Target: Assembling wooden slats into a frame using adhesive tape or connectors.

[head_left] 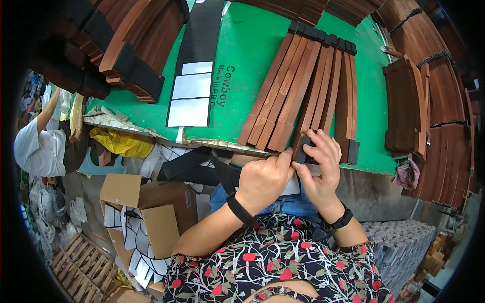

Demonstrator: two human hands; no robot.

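Several reddish-brown wooden slats (288, 96) lie side by side on a green table, black caps (323, 36) on their far ends. At the table's front edge both hands work at the near end of one slat. My left hand (265, 179) is closed, thumb and forefinger pinching at that end. My right hand (322, 164) bends its fingers and thumb around the same end, where a small black piece (305, 151) shows, partly hidden by the fingers. One slat to the right has a black cap (352, 151) on its near end.
Left of the slats lies a black strip with white backing (189, 103). Stacked slats stand at the left (136, 55) and right (404, 106). Below the table, an open cardboard box (166, 207) holds white-backed pieces. Another person (40, 144) is at far left.
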